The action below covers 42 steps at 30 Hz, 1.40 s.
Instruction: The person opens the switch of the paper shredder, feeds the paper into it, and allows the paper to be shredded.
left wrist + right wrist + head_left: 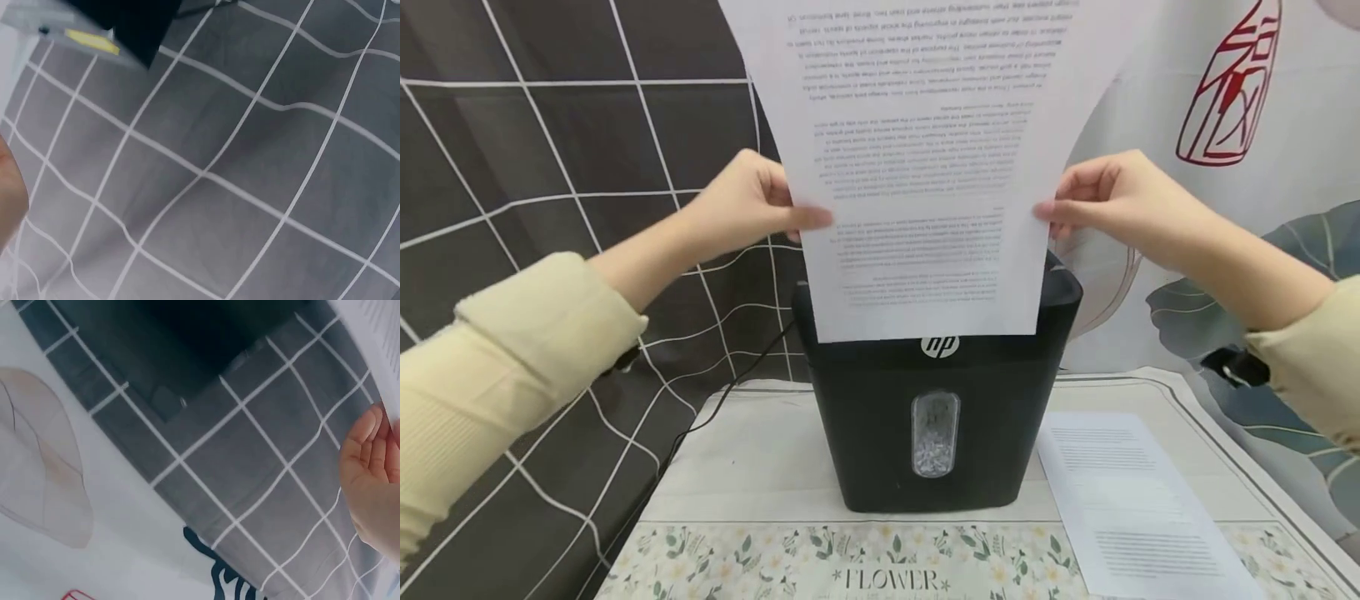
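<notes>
A printed sheet of paper (917,200) hangs upright in the head view, its text upside down. My left hand (756,200) pinches its left edge, thumb in front. On the opposite edge, my right hand (1108,200) pinches it the same way; the right wrist view also shows this grip on the paper (375,356). Behind the sheet's lower edge stands a black HP paper shredder (865,425), its top mostly hidden by the paper. White shreds show through its clear window (936,442). The left wrist view catches only a sliver of the left hand (9,194).
Another printed sheet (1135,492) lies on the table to the right of the shredder. A flower-patterned cloth (760,558) covers the table. From the shredder's left side runs a black cord (722,400). A dark grid-patterned curtain (565,150) hangs close on the left.
</notes>
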{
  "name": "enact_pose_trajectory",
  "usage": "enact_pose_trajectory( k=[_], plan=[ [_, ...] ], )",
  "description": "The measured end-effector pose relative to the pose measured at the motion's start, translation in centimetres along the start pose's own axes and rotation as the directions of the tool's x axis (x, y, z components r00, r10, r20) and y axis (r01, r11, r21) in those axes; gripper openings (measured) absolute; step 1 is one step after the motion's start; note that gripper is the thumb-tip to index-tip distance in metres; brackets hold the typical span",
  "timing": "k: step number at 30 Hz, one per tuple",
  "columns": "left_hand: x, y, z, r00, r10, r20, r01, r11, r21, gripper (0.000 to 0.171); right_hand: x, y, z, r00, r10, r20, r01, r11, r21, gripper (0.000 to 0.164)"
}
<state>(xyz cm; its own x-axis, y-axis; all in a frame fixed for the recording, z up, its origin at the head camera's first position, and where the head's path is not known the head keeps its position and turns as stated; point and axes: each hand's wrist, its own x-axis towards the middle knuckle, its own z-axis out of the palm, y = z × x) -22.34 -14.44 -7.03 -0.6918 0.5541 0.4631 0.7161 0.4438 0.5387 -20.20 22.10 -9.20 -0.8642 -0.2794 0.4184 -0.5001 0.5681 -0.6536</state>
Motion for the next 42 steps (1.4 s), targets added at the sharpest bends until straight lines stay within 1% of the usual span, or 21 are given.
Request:
enact_pose_trajectory(
  k=[2, 5, 7, 11, 16, 23, 28, 33, 39, 42],
  plan=[
    [0.8, 0.2, -0.7, 1.0, -0.009, -0.023, 0.009, 1.0, 0.015, 0.022, 1.1, -0.2, -0.5, 1.0, 0.011, -0.008, -0.011, 1.0, -0.02, 0.015],
    [1.7, 0.3, -1.4, 0.998, -0.023, -0.063, 0.024, 1.0, 0.011, 0.023, 2.9, -0.5, -1.2, 1.0, 0.006, -0.024, -0.007, 0.999, -0.037, 0.014],
    [2.4, 0.1, -1.6, 0.996, -0.036, -0.084, 0.035, 0.999, -0.002, 0.025, 3.9, -0.5, -1.5, 1.0, -0.007, -0.029, 0.005, 0.999, -0.054, 0.014],
    [3.3, -0.5, -1.6, 0.995, -0.057, -0.087, 0.058, 0.998, 0.004, 0.026, 5.0, -0.3, -1.4, 1.0, -0.018, -0.02, 0.017, 0.999, -0.038, 0.013],
    [3.9, -1.2, -1.3, 0.993, -0.081, -0.08, 0.082, 0.997, 0.007, 0.026, 5.3, 0.4, -1.1, 1.0, -0.002, -0.002, 0.002, 1.0, -0.029, 0.012],
    [3.5, -2.2, -0.9, 0.989, -0.123, -0.078, 0.124, 0.992, 0.001, 0.026, 5.5, 0.8, -0.6, 0.999, 0.008, 0.036, -0.008, 1.0, 0.006, 0.01],
    [3.3, -2.8, -0.9, 0.992, -0.102, -0.079, 0.102, 0.995, -0.004, 0.026, 5.5, 0.8, -0.2, 0.999, 0.007, 0.044, -0.007, 1.0, 0.0, 0.01],
    [3.3, -2.8, -0.8, 0.991, -0.098, -0.095, 0.098, 0.995, 0.004, 0.026, 5.4, 0.7, -0.3, 0.999, 0.008, 0.048, -0.007, 1.0, -0.014, 0.011],
    [3.9, -2.6, -0.4, 0.991, -0.085, -0.107, 0.087, 0.996, 0.013, 0.024, 5.4, 1.1, -0.8, 0.999, 0.023, 0.038, -0.022, 0.999, -0.041, 0.011],
    [4.1, -2.8, -0.1, 0.991, -0.082, -0.101, 0.086, 0.996, 0.032, 0.023, 5.4, 1.4, -0.9, 0.998, 0.034, 0.052, -0.031, 0.998, -0.05, 0.011]
  ],
)
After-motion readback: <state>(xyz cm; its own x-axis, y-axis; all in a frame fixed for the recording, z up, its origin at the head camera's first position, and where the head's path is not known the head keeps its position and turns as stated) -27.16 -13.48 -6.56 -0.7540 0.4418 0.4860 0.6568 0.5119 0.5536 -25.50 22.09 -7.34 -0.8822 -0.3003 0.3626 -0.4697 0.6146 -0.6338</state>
